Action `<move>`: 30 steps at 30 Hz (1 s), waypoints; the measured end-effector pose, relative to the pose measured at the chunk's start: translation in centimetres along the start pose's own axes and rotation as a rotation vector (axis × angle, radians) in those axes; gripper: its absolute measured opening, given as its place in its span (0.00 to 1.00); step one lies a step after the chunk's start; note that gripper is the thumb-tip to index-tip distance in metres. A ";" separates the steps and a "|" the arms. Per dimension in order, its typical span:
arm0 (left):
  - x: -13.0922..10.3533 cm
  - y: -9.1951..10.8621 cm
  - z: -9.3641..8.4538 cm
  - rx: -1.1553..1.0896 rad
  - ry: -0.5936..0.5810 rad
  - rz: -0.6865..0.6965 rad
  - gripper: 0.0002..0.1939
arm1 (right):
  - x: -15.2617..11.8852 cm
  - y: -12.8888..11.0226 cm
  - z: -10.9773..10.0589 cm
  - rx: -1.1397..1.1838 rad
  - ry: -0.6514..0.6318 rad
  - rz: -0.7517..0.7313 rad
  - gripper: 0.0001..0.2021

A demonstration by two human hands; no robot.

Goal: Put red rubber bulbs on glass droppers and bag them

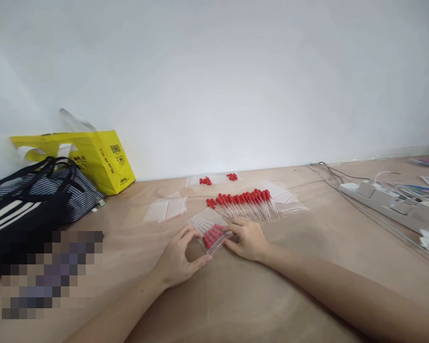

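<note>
- the small clear bag (pixel 217 244) lies on the wooden table (pixel 271 295) between the two hands, slightly tilted to one side, with red-tipped sticks (pixel 211 236) inside, their red ends toward the person.
- the left hand (pixel 180 255) is spread, thumb well apart from the fingers; its fingertips touch the bag's left side and the thumb reaches near its lower corner.
- the right hand (pixel 248 239) is at the bag's right side, fingers bent and thumb below them, touching its edge; whether they pinch it, i cannot tell.
- just behind the right hand, a row of loose sticks (pixel 245 202) lies fanned out, red ends toward the wall (pixel 257 85).
- flat clear bags lie left of the row (pixel 168 208) and right of it (pixel 289 200).
- near the wall, more packed sticks (pixel 214 180) show two red clusters.
- at the left stand a yellow bag (pixel 109 159), a striped bag (pixel 82 193) and a black bag (pixel 25 224) with white stripes.
- at the right are a white power strip (pixel 393 205) and grey cables (pixel 329 178).
</note>
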State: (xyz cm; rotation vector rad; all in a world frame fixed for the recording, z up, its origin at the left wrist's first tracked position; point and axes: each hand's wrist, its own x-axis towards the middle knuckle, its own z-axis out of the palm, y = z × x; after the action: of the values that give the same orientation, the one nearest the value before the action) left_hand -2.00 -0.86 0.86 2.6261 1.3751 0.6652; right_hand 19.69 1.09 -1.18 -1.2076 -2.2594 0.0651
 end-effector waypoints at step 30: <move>-0.4 0.4 1.2 0.358 0.270 0.284 0.09 | 2.4 -1.1 2.2 -0.062 0.101 -0.178 0.12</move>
State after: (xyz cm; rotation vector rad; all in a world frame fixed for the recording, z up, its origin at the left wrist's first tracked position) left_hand -1.37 -1.28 -0.19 3.1549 1.2985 0.9122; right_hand 16.75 2.75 -1.56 -1.0125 -2.2838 -0.1321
